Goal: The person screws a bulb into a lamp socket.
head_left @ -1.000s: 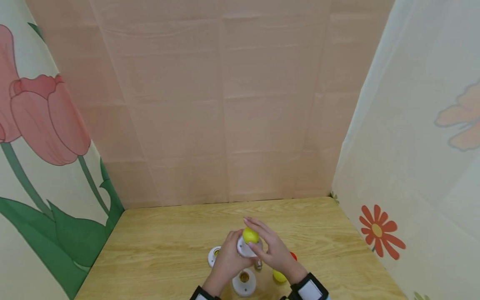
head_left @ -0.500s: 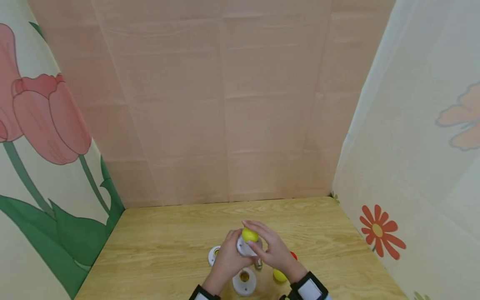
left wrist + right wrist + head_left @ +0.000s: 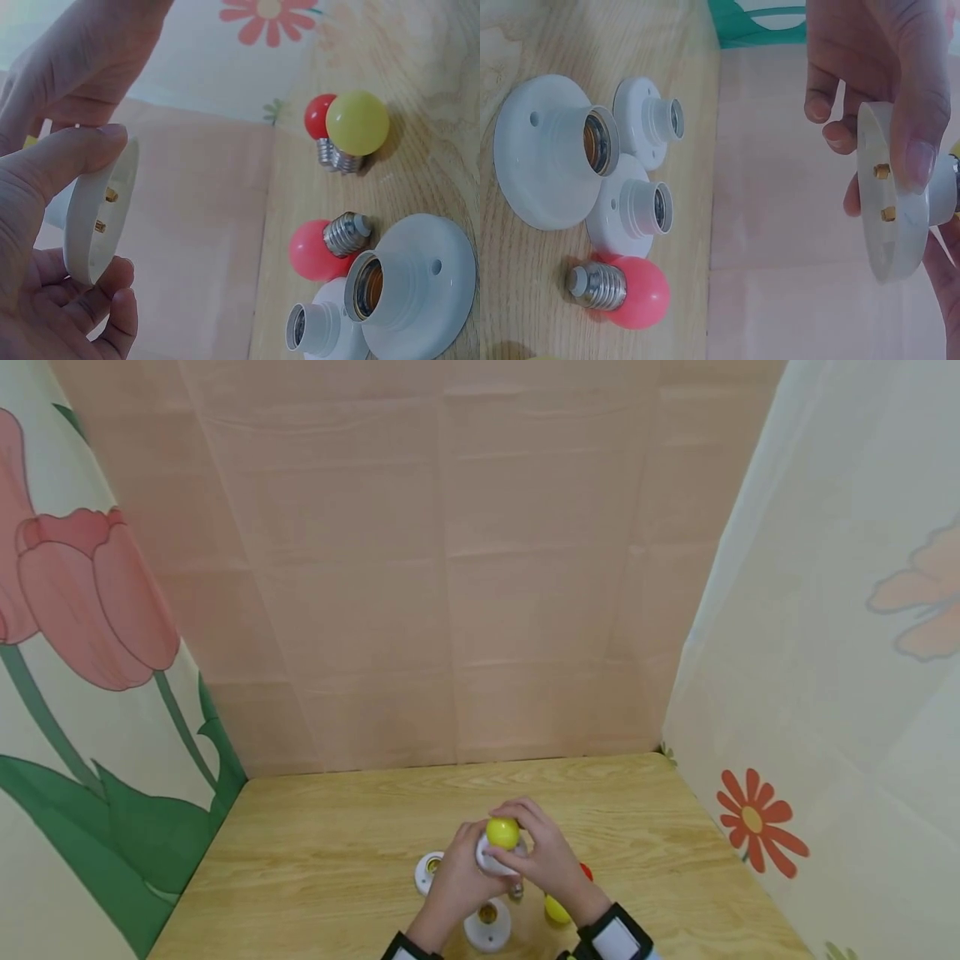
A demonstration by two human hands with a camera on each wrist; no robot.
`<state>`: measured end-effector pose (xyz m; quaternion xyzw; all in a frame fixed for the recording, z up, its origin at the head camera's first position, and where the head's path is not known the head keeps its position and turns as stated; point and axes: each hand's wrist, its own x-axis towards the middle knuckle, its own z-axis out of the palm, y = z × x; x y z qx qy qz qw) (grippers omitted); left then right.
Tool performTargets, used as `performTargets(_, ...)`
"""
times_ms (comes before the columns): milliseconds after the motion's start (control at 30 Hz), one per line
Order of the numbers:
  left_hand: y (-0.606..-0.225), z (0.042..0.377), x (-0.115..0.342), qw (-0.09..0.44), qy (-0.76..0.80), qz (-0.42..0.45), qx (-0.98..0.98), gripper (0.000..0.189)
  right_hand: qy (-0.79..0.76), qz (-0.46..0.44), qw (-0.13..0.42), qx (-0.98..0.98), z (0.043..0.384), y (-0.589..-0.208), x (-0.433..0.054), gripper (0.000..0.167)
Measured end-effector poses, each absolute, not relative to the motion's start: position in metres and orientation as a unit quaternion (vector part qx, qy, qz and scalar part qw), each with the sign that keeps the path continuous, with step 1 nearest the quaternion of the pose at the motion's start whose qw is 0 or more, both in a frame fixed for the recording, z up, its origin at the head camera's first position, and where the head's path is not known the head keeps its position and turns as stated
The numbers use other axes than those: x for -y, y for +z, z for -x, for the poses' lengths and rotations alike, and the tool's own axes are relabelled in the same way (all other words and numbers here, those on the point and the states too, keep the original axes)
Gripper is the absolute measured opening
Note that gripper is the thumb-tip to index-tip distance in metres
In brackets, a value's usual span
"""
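Holding, left: the left hand (image 3: 461, 875) grips the rim of a white lamp holder (image 3: 900, 251), thumb on one side, fingers curled round the other.
Handling, right: the right hand (image 3: 550, 853) pinches a yellow bulb (image 3: 502, 828), thumb on the near side, fingers bent about the far side, parted only by the globe's breadth.
Bulb position: at the mouth of the held lamp holder, between the hands and raised above the worktop (image 3: 337, 835).
Change noted: half a second ago the right fingers lay straighter over the globe; now they are bent more closely behind it. Left hand and lamp holder have scarcely shifted.
Meaning: in my judgement, a renewed hold for turning the bulb in its socket; metal showing between globe and collar suggests the thread is not fully home.
Bulb direction: globe uppermost, threaded end down towards the collar.
Long axis: bulb and lamp holder share one line, close to upright; any lean is slight.
Lamp holder underside: brass terminals (image 3: 883, 171) visible, facing the worktop.
Set down: three bare lamp holders (image 3: 551, 169), mouths up.
Loose bulbs: a pink-red bulb (image 3: 641, 292) on its side just beside them; a red bulb (image 3: 318, 114) and a second yellow bulb (image 3: 360, 121) close together, contact not determinable.
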<state>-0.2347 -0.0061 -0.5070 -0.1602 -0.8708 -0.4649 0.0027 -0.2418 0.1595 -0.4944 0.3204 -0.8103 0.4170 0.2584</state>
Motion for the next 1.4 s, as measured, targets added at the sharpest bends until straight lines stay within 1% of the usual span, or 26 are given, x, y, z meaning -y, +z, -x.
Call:
performTargets(100, -0.507, 0.233, 0.007, 0.009, -0.463, 0.165, 0.871, 0.081, 0.418, -0.321, 0.253, 0.811, 0.241, -0.495, -0.159, 0.046)
performTargets(200, -0.507, 0.232, 0.008, 0.017, -0.458, 0.176, 0.871, 0.081, 0.423, -0.33, 0.236, 0.81, 0.239, -0.494, -0.16, 0.054)
performTargets(300, -0.507, 0.232, 0.008, 0.022, -0.46, 0.179, 0.87, 0.082, 0.428, -0.352, 0.22, 0.803, 0.238, -0.493, -0.161, 0.057)
performTargets(433, -0.506, 0.233, 0.008, 0.021, -0.47, 0.17, 0.866, 0.083, 0.434, -0.375, 0.2, 0.795, 0.238, -0.492, -0.163, 0.052)
performTargets(600, -0.505, 0.234, 0.008, 0.019, -0.469, 0.168, 0.867, 0.084, 0.439, -0.371, 0.179, 0.799, 0.238, -0.493, -0.163, 0.047)
performTargets(800, -0.505, 0.233, 0.009, 0.009, -0.468, 0.162, 0.869, 0.085, 0.434, -0.365, 0.19, 0.801, 0.237, -0.492, -0.161, 0.046)
performTargets(1000, -0.502, 0.234, 0.009, 0.013, -0.467, 0.159, 0.869, 0.082, 0.415, -0.342, 0.228, 0.812, 0.237, -0.49, -0.158, 0.042)
performTargets(1133, -0.502, 0.234, 0.009, 0.018, -0.468, 0.163, 0.868, 0.081, 0.415, -0.319, 0.249, 0.815, 0.237, -0.488, -0.154, 0.043)
performTargets(1400, -0.503, 0.232, 0.008, 0.016, -0.467, 0.164, 0.869, 0.08, 0.406, -0.271, 0.266, 0.831, 0.239, -0.491, -0.152, 0.046)
